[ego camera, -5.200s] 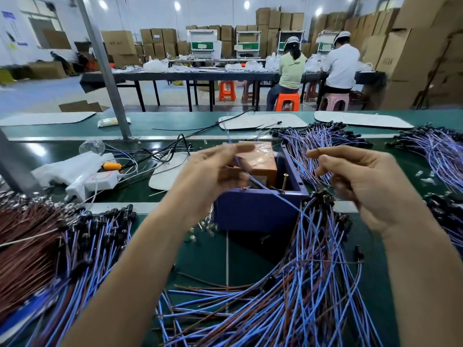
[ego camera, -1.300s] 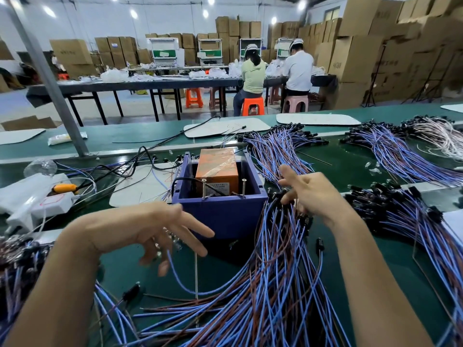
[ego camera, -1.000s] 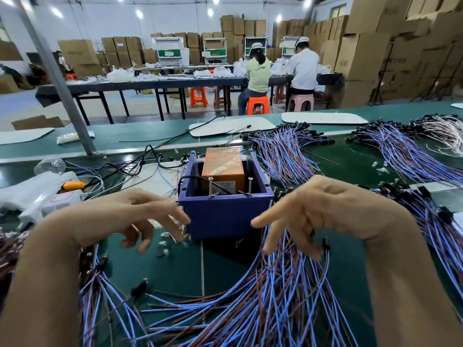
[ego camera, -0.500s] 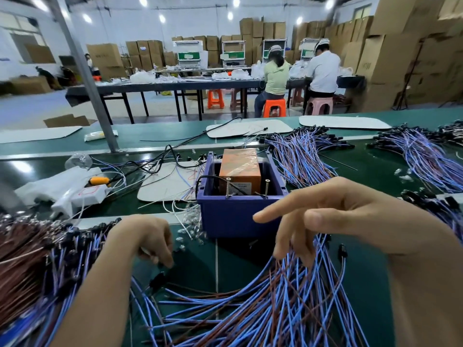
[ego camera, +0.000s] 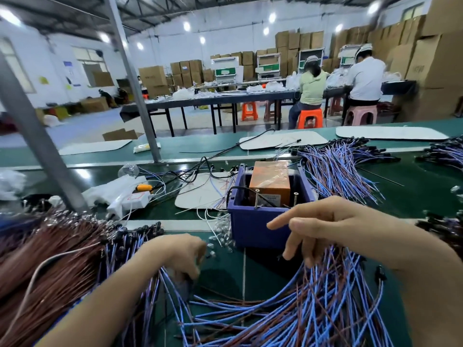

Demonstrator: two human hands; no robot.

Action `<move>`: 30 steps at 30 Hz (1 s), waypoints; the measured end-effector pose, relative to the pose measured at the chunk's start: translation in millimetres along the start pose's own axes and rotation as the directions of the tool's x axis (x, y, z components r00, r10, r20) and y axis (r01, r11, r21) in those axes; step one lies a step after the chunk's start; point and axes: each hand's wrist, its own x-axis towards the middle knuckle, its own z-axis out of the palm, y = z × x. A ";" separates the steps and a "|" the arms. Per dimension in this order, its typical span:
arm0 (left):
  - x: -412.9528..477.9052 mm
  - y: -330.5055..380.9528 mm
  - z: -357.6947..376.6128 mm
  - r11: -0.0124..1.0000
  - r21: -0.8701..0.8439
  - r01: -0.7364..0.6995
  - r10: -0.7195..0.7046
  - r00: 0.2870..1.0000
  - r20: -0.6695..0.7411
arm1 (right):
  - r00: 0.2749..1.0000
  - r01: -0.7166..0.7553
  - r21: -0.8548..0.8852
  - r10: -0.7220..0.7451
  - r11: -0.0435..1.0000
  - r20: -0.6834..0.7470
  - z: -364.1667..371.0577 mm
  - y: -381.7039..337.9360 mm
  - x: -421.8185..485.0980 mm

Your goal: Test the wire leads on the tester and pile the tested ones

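After left hand (ego camera: 175, 254) sank onto heap of brown-and-blue tested wire leads (ego camera: 75, 251), fingers curled, grip untellable; lead probably piled. Centre, blue plastic tester box (ego camera: 250, 229) sat untouched. Further along, right hand (ego camera: 345, 229), fingers spread, hovered over untested blue leads (ego camera: 313, 309): next pick.

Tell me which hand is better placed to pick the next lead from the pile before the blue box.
Right, probably. The right hand hovers open over that pile, near the blue box; the left hand is down among leads further left.
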 end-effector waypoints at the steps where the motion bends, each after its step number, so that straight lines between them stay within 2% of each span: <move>1: -5.1 0.8 -6.6 0.998 -0.034 -0.046 0.042 0.993 -0.106 | 0.999 -0.038 0.025 0.038 0.999 -0.012 4.9 2.4 7.0; 3: -19.5 6.3 -25.5 0.971 -0.164 -0.174 0.113 0.938 -0.329 | 0.991 -0.122 0.127 0.128 0.984 -0.043 18.4 6.4 23.2; 5: -37.9 19.1 -44.7 0.909 -0.221 -0.354 0.185 0.816 -0.548 | 0.972 -0.204 0.310 0.229 0.929 -0.046 33.0 8.4 37.9; 6: -47.2 28.0 -52.2 0.872 -0.190 -0.450 0.224 0.714 -0.663 | 0.965 -0.235 0.410 0.263 0.882 -0.013 39.4 8.8 43.7; 8: -65.3 50.6 -60.9 0.795 -0.063 -0.603 0.295 0.475 -0.829 | 0.969 -0.240 0.586 0.231 0.774 0.092 49.4 9.0 52.9; 9: -73.7 62.7 -61.1 0.754 0.002 -0.657 0.332 0.378 -0.864 | 0.976 -0.214 0.669 0.180 0.712 0.120 52.7 9.2 55.8; 11: -86.1 83.8 -53.7 0.682 0.143 -0.717 0.433 0.238 -0.869 | 0.993 -0.108 0.789 0.097 0.605 0.062 54.4 7.5 55.8; 13: -93.1 99.1 -37.1 0.613 0.294 -0.734 0.574 0.158 -0.803 | 0.996 0.025 0.841 0.060 0.541 -0.068 48.8 6.8 52.9; 15: -95.3 105.7 -14.4 0.530 0.431 -0.730 0.704 0.097 -0.703 | 0.981 0.087 0.880 0.112 0.466 -0.157 38.0 6.9 48.1; 16: -94.9 106.6 -0.8 0.487 0.464 -0.740 0.756 0.091 -0.648 | 0.967 0.117 0.881 0.150 0.458 -0.206 31.7 6.9 45.9; 18: -89.8 109.0 24.5 0.421 0.420 -0.804 0.826 0.148 -0.544 | 0.911 0.221 0.852 0.211 0.474 -0.354 19.6 7.1 41.5; 20: -79.4 109.7 46.8 0.399 0.297 -0.868 0.859 0.240 -0.453 | 0.817 0.339 0.784 0.250 0.519 -0.519 8.3 10.7 37.9; 22: -68.0 101.2 59.1 0.381 0.248 -0.890 0.888 0.278 -0.368 | 0.700 0.430 0.711 0.291 0.556 -0.652 0.8 17.1 35.4; 24: -61.0 96.2 60.2 0.398 0.353 -0.847 0.899 0.283 -0.333 | 0.617 0.460 0.646 0.304 0.610 -0.726 -6.1 21.3 30.4; 26: -58.4 96.1 52.9 0.435 0.481 -0.762 0.880 0.245 -0.407 | 0.573 0.453 0.593 0.292 0.666 -0.766 -10.0 22.7 26.9; 27: -57.1 99.0 46.7 0.480 0.437 -0.761 0.834 0.242 -0.495 | 0.564 0.446 0.566 0.274 0.694 -0.779 -10.9 22.2 25.0; 28: -56.0 102.3 37.4 0.532 0.309 -0.788 0.745 0.262 -0.613 | 0.561 0.435 0.536 0.248 0.723 -0.790 -10.8 21.6 24.9; 30: -51.0 109.4 17.0 0.536 -0.016 -0.844 0.493 0.329 -0.805 | 0.563 0.406 0.476 0.197 0.780 -0.803 -7.2 19.9 26.2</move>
